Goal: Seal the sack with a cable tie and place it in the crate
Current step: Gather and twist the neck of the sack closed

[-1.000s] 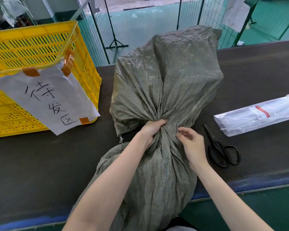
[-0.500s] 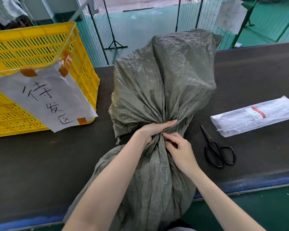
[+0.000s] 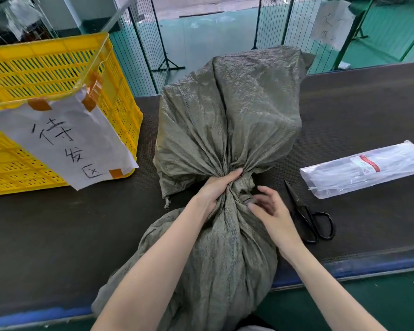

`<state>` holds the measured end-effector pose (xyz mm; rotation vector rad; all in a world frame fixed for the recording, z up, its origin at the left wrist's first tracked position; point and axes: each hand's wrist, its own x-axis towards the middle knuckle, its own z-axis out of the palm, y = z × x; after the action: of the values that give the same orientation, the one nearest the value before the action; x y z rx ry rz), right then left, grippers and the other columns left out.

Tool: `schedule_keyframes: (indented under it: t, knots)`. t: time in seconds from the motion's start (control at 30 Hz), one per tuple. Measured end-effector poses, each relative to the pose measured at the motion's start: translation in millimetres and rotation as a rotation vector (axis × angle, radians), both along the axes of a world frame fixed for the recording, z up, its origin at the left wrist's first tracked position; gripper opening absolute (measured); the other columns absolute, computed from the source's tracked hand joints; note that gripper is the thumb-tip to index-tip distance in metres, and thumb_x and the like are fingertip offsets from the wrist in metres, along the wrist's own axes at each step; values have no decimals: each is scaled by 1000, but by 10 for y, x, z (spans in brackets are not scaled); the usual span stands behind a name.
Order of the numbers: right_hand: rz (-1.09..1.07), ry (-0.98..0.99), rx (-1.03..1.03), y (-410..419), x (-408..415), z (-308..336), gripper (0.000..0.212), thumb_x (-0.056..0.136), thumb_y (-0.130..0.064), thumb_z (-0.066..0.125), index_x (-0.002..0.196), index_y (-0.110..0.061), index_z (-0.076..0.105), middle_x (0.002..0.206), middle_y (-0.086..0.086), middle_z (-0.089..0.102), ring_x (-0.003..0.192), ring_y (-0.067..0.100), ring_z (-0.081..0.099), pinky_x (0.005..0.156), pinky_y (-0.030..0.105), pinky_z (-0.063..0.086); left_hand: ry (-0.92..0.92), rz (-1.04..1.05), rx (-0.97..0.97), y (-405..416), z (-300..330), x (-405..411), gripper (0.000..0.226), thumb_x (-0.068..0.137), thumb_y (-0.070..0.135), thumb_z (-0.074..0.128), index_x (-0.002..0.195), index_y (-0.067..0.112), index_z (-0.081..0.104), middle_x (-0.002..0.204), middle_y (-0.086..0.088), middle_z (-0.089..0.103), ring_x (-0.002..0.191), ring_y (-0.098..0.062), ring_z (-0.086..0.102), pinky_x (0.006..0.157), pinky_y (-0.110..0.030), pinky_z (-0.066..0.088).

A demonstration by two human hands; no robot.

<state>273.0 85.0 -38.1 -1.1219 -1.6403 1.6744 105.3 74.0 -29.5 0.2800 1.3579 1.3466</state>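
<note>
Two bare hands at the cinched neck of a grey-green woven sack [image 3: 227, 120] mid-worktop: left hand [image 3: 213, 189] clamped round the gathered fabric, right hand [image 3: 270, 209] loose-fingered against it. Yellow slatted plastic crate [image 3: 58, 68] at left edge, contents unseen.

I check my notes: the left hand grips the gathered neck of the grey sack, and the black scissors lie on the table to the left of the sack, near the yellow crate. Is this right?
Not quite. The head view shows the scissors lying to the right of the sack, beside the clear packet, not near the yellow crate, which stands on the left. The rest holds: the left hand grips the gathered neck.
</note>
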Motion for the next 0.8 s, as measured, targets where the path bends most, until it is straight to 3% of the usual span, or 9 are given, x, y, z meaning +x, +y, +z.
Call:
schedule_keyframes:
  t: [0.1, 0.17, 0.23, 0.3, 0.33, 0.43, 0.53, 0.63, 0.8]
  knots:
    - [167, -67, 36, -122, -25, 7, 51, 85, -19, 67, 126, -40, 45, 118, -12, 56, 105, -10, 55, 91, 9, 42, 30, -7, 13, -36, 17, 33, 27, 84, 24, 69, 101, 3, 68, 94, -11, 73, 83, -21, 69, 82, -31, 56]
    - [209, -63, 54, -175, -46, 24, 57, 88, -18, 64, 136, -34, 39, 128, -16, 51, 117, -9, 48, 95, 8, 38, 81, -26, 43, -77, -7, 60, 18, 84, 20, 68, 98, 8, 68, 98, -12, 71, 88, -21, 68, 82, -29, 53]
    - [245, -56, 107, -219, -78, 56, 55, 89, -13, 62, 131, -40, 38, 127, -15, 50, 118, -13, 45, 98, 9, 35, 139, -77, 92, -113, -24, 59, 14, 84, 15, 68, 98, 13, 68, 102, -8, 71, 93, -17, 67, 81, -24, 52]
    - [274, -50, 142, -265, -119, 98, 54, 90, -5, 58, 123, -42, 39, 119, -20, 51, 109, -24, 44, 91, 0, 32, 169, -165, 65, -133, 12, 47, 19, 83, 18, 69, 102, 15, 67, 101, -1, 71, 94, -12, 67, 84, -21, 51]
    - [288, -57, 152, -284, -136, 107, 53, 90, -4, 57, 124, -41, 39, 119, -22, 51, 110, -24, 43, 94, 1, 31, 186, -214, 31, -125, 30, 28, 25, 82, 24, 71, 105, 17, 67, 102, 2, 71, 96, -11, 66, 88, -23, 50]
    - [326, -88, 183, -322, -146, 62, 54, 92, -10, 55, 139, -29, 39, 137, -16, 46, 133, -2, 36, 113, 25, 29, 212, -352, -93, -109, 62, -34, 38, 75, 37, 74, 106, 15, 69, 105, -6, 72, 99, -17, 67, 96, -32, 49]
    - [336, -122, 187, -336, -123, 46, 55, 94, -15, 54, 145, -21, 33, 148, -18, 32, 141, 0, 23, 118, 29, 22, 120, -405, -84, -97, 75, -53, 18, 82, 18, 70, 95, 6, 70, 93, -15, 73, 89, -23, 69, 89, -33, 55]
    - [351, -180, 259, -356, -88, -11, 55, 95, -22, 51, 147, -26, 30, 143, -20, 40, 137, 1, 30, 116, 37, 25, 84, -322, -3, -82, 67, -21, 5, 84, 3, 63, 84, 2, 68, 72, -8, 73, 70, -16, 70, 73, -24, 58]
    - [224, -124, 243, -402, -7, -42, 47, 94, -14, 54, 139, -25, 45, 120, -14, 55, 119, 2, 48, 102, 19, 35, 230, -170, -19, -58, 37, 20, 13, 86, 4, 57, 76, 9, 63, 67, -4, 63, 60, -12, 59, 56, -17, 48]
